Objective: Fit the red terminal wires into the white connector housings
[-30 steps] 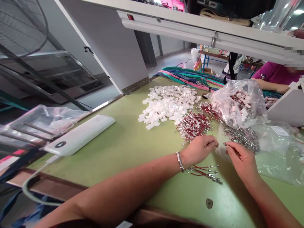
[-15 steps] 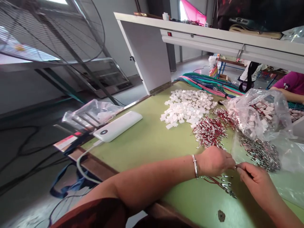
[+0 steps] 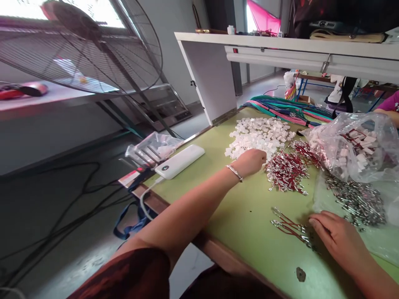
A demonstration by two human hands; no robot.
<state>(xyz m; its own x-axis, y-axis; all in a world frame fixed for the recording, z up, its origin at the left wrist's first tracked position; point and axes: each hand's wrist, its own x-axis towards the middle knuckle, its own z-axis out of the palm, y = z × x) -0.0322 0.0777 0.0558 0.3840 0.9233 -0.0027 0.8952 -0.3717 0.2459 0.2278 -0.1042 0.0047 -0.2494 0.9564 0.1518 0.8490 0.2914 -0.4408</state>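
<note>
My left hand reaches across the table to the near edge of the pile of white plastic connector housings. Its fingers are curled, and whatever they pinch is hidden. Just right of it lies a heap of short red wires with metal terminals. My right hand is low at the right with thumb and fingers pressed together; I cannot make out anything between them. Beside its fingertips, a few red wires with terminals lie loosely grouped on the green tabletop.
A clear bag of white housings and red wires stands at the right, behind loose metal terminals on plastic. Bundled coloured cables lie at the back. A white power bank rests at the left edge, near a large fan.
My left hand has left my right hand and moved forward and left to the white housings. My right hand stays near the small wire group. The view has turned slightly left.
</note>
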